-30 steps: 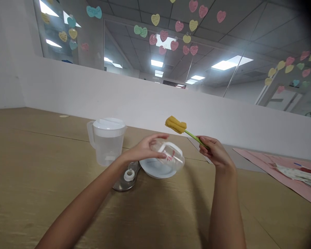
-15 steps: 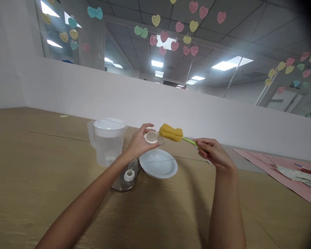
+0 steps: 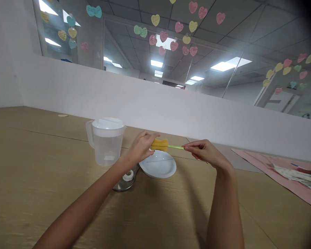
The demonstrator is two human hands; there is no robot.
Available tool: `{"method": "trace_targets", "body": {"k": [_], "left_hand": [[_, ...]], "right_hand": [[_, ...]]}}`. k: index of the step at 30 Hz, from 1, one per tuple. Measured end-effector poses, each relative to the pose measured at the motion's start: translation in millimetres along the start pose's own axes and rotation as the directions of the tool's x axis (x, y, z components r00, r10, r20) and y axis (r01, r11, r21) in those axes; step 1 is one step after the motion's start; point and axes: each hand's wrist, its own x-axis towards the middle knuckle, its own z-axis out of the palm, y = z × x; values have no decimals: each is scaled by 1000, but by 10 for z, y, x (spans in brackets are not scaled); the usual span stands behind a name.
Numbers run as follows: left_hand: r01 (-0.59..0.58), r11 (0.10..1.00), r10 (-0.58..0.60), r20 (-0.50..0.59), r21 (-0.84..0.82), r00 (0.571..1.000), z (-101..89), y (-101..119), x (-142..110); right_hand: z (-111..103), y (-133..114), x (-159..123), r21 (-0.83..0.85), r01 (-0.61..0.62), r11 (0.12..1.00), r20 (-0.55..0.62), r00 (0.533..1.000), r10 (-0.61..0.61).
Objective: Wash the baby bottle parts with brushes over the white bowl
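My right hand [image 3: 203, 150] pinches the thin green handle of a yellow sponge bottle brush [image 3: 161, 145]. Its sponge end meets the fingers of my left hand [image 3: 143, 147]. Those fingers are curled around a small clear bottle part with a white rim [image 3: 151, 149], now mostly hidden by the hand and the sponge. How far the sponge reaches into the part, I cannot tell. Below the sponge is a white bowl [image 3: 159, 169]. Partly behind my left forearm, a white bottle collar with a teat [image 3: 128, 175] rests on a metal tray [image 3: 122, 186].
A clear lidded pitcher [image 3: 107, 147] stands on the wooden table left of my left hand. Far right lies a pink cloth [image 3: 259, 160] with a patterned fabric and a pen on it. A low white wall with glass above bounds the table's far side.
The brush has moved left and down, and its sponge has gone from beside the clear part to against my left hand. My left hand has turned, covering most of the part.
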Motion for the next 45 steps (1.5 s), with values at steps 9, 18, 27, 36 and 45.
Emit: {"method": "trace_targets", "body": {"k": [9,18,27,36,45], "left_hand": [[1,999,-2,22,40,1000,2,18,-1],[-24,1000,25,89,-12,996,-8,141,-4],[-32,999,31,-22,-36,999,-7,15,14],[45,987,-57,-75,-155,996,-60,53,29],[51,947,-55,-3,-318,998,-156,194,29]], "right_hand": [[131,-230,-69,-156,66,986,-21,997,-70],[528,-392,35,-292,221,930,-17,972,-236],[529,-444,39,85,189,978,51,980,-194],[551,-401,119,384,245,890,29,961,-277],[795,-341,244,-92,378,921,-162,907,-389]]}}
